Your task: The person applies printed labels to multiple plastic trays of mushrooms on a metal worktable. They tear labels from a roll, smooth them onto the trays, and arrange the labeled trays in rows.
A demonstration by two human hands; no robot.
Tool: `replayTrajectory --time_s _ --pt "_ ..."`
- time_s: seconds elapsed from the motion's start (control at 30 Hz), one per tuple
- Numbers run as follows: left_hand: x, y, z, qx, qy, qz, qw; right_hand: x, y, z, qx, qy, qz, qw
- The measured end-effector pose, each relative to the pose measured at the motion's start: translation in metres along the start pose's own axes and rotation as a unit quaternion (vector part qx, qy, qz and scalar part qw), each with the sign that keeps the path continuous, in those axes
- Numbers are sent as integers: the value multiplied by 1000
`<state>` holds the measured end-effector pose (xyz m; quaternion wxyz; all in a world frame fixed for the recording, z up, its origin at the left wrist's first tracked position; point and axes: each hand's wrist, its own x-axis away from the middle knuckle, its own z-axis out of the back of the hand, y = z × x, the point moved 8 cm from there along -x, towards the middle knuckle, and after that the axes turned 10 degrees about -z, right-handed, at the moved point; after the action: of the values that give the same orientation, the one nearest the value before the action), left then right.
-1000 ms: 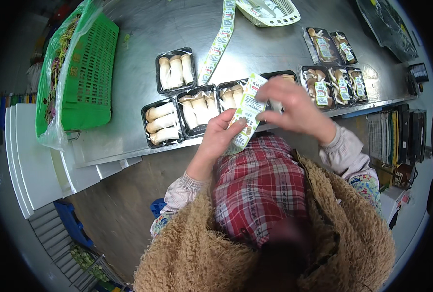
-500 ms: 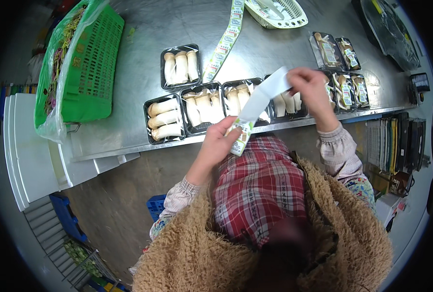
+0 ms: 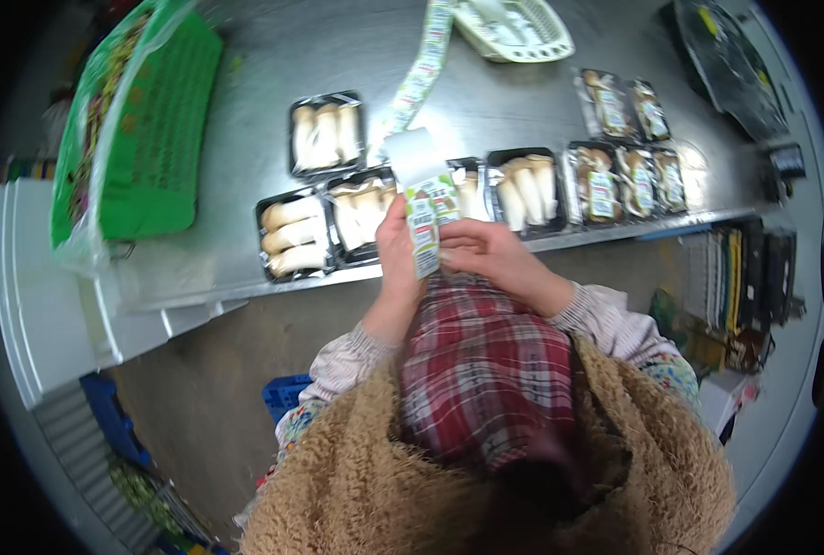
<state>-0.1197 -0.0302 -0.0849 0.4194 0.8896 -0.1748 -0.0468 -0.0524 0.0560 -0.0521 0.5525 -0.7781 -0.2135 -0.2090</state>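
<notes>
In front of my apron, a folded strip of printed green-and-white labels is in my left hand, fingers closed round it. Its blank white backing curls up at the far end. My right hand comes in from the right, fingers pressed together, its fingertips at the strip's edge. Behind the hands, black trays of king oyster mushrooms line the table edge: a tray at the left, one partly covered tray, one mostly hidden, and a tray at the right. Another tray lies farther back.
Several labelled mushroom packs sit at the right. A second label strip runs back past a white basket. At the left stands a green crate with a plastic liner. Dark plastic packaging lies far right on the metal table.
My right hand has come down and left from the raised, stretched backing to beside my left hand. The strip is now folded, with more printed labels showing. The view has shifted slightly.
</notes>
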Motion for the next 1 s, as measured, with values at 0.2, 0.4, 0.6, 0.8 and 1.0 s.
replayTrajectory --time_s 0.2,0.4,0.6,0.8,1.0 --pt "0 -6 -3 -101 78 63 990 2 23 46 -107 12 -19 994" --pt "5 -16 21 -89 71 92 989 32 8 196 71 340 13 938" --pt "15 -18 6 -143 18 125 982 12 41 217 168 379 7 910" --pt "19 -12 1 -162 20 133 977 6 21 202 533 485 22 694" --pt "17 -11 -2 -184 -29 152 971 41 -69 63 422 268 355 790"
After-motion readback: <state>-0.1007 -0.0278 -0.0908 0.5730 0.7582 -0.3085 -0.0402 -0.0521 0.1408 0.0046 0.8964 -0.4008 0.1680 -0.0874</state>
